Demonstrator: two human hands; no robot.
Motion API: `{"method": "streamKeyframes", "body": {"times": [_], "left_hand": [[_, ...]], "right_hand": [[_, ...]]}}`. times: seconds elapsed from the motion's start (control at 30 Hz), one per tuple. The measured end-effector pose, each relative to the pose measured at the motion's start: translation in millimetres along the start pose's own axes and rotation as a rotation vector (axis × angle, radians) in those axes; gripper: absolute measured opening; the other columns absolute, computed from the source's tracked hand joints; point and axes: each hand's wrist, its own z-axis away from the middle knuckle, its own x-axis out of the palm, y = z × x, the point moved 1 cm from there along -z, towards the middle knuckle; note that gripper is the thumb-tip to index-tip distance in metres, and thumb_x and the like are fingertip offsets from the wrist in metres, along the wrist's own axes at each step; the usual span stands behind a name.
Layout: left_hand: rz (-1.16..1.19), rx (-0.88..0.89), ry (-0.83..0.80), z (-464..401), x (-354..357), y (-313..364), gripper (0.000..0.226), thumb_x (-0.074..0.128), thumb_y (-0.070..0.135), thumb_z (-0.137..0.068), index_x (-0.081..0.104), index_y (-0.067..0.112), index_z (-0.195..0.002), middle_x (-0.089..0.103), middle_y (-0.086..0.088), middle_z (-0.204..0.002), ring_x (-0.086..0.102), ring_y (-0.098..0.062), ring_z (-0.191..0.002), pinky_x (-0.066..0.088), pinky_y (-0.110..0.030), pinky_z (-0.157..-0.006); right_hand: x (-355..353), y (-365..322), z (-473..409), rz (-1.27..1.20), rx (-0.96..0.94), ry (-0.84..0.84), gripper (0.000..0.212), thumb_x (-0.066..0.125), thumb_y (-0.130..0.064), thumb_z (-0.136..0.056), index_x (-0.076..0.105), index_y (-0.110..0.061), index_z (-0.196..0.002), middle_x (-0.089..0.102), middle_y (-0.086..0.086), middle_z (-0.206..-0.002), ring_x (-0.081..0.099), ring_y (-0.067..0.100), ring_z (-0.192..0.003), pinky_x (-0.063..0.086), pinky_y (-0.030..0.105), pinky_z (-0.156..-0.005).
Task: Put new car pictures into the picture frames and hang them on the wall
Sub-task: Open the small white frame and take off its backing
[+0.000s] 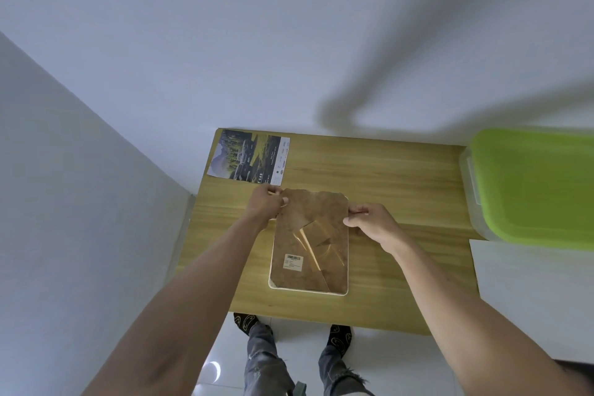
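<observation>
A wooden table (385,190) stands against a white wall, with pale floor tiles below its near edge; near the middle of the table a picture frame (309,243) lies face down, its thin white rim showing along the near edge, its brown board backing glossy with a folded stand and a small barcode label near the front left; the left hand (266,202) pinches the backing's far left corner; the right hand (369,222) grips its right edge, fingers closed on it; beyond the frame, at the table's far left corner, lies a car picture (249,157), a dark vehicle in green hills; right of the frame sits a green-lidded plastic box (533,183).
</observation>
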Motion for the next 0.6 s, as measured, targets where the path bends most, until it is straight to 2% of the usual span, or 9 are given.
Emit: {"method": "streamKeyframes", "body": {"times": [0.07,0.13,0.2,0.27,0.33,0.43,0.53,0.6], "left_hand": [[0.024,0.017,0.017,2,0,-2,0.020,0.066,-0.002,-0.084,0.056,0.015,-0.083,0.059,-0.007,-0.085,0.060,-0.023,-0.077,0.055,-0.043,-0.075],[0.032,0.038,0.025,5,-1,-3,0.017,0.068,0.001,-0.084,0.059,0.014,-0.084,0.060,-0.009,-0.090,0.061,-0.021,-0.076,0.054,-0.039,-0.070],[0.011,0.049,0.028,8,-4,-3,0.018,0.072,0.004,-0.084,0.060,0.010,-0.095,0.063,-0.010,-0.094,0.064,-0.021,-0.079,0.055,-0.034,-0.065],[-0.035,0.026,-0.001,14,-8,-3,0.029,0.074,0.001,-0.081,0.058,0.006,-0.106,0.065,-0.013,-0.096,0.067,-0.023,-0.082,0.056,-0.031,-0.064],[-0.129,0.013,-0.064,23,-12,-8,0.028,0.075,-0.004,-0.077,0.062,0.002,-0.102,0.069,-0.015,-0.094,0.069,-0.023,-0.081,0.059,-0.035,-0.069],[-0.257,0.054,-0.128,34,-16,-22,0.032,0.076,-0.006,-0.070,0.066,0.009,-0.097,0.074,-0.011,-0.084,0.073,-0.024,-0.079,0.060,-0.044,-0.080],[-0.269,0.119,-0.126,40,-15,-31,0.040,0.074,-0.005,-0.073,0.064,0.013,-0.107,0.074,-0.014,-0.084,0.073,-0.030,-0.081,0.061,-0.048,-0.076],[-0.256,0.133,-0.110,42,-14,-33,0.036,0.073,-0.002,-0.079,0.064,0.015,-0.110,0.072,-0.017,-0.085,0.073,-0.031,-0.080,0.061,-0.047,-0.072]], "right_hand": [[4,6,4,0.042,-0.015,-0.020,0.022,0.080,-0.012,-0.078,0.076,-0.015,-0.099,0.076,-0.006,-0.091,0.068,0.008,-0.091,0.048,0.021,-0.076],[8,11,3,0.088,-0.024,0.022,0.025,0.083,-0.012,-0.074,0.074,-0.015,-0.097,0.076,-0.002,-0.090,0.070,0.014,-0.089,0.054,0.028,-0.079],[12,13,3,0.120,-0.025,0.084,0.023,0.082,-0.009,-0.074,0.072,-0.014,-0.094,0.073,0.001,-0.091,0.070,0.020,-0.090,0.057,0.035,-0.084],[14,14,3,0.151,-0.027,0.108,0.020,0.079,-0.009,-0.077,0.071,-0.012,-0.095,0.072,0.001,-0.093,0.069,0.020,-0.092,0.055,0.032,-0.083],[15,12,6,0.197,-0.044,0.118,0.017,0.077,-0.010,-0.080,0.071,-0.012,-0.096,0.071,0.000,-0.091,0.067,0.020,-0.091,0.049,0.027,-0.076],[18,11,10,0.254,-0.059,0.157,0.018,0.073,-0.013,-0.083,0.069,-0.014,-0.100,0.071,0.000,-0.092,0.066,0.020,-0.090,0.046,0.027,-0.073],[20,15,16,0.256,-0.067,0.170,0.018,0.066,-0.018,-0.091,0.059,-0.021,-0.106,0.069,-0.001,-0.089,0.066,0.021,-0.081,0.048,0.031,-0.066],[19,17,19,0.248,-0.073,0.180,0.016,0.058,-0.021,-0.097,0.052,-0.029,-0.109,0.067,-0.005,-0.088,0.068,0.020,-0.077,0.053,0.033,-0.065]]}}
